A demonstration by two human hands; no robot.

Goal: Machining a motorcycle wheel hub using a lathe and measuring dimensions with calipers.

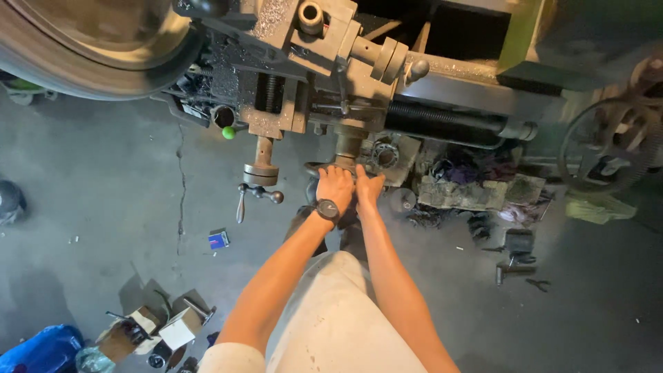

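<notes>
Both hands sit side by side on the carriage handwheel (343, 168) of a lathe, arms stretched out from the body. On the left hand (335, 186), which wears a dark wristwatch (327, 208), the fingers curl over the wheel's near rim. The right hand (368, 188) lies just beside it, touching it, fingers pointing forward onto the same rim; how firmly either hand grips I cannot tell, since only their backs show.

Judging from this, the work is at the stage of feeding or positioning the carriage: the hands are on the control, and nothing shows a finished cut.

Just left of the hands hangs a smaller crank handle (257, 195) on the cross slide (273, 103), untouched. Beyond the handwheel the carriage (331, 62) rides along the leadscrew (442, 114), with chips strewn over its top. At the far upper left a large round chuck or faceplate (90, 48) looks blurred, likely spinning.

On the concrete floor (103, 179), well apart from the hands, lie a small blue box (218, 239), some cardboard boxes (159, 328) and loose tools (514, 266).
</notes>
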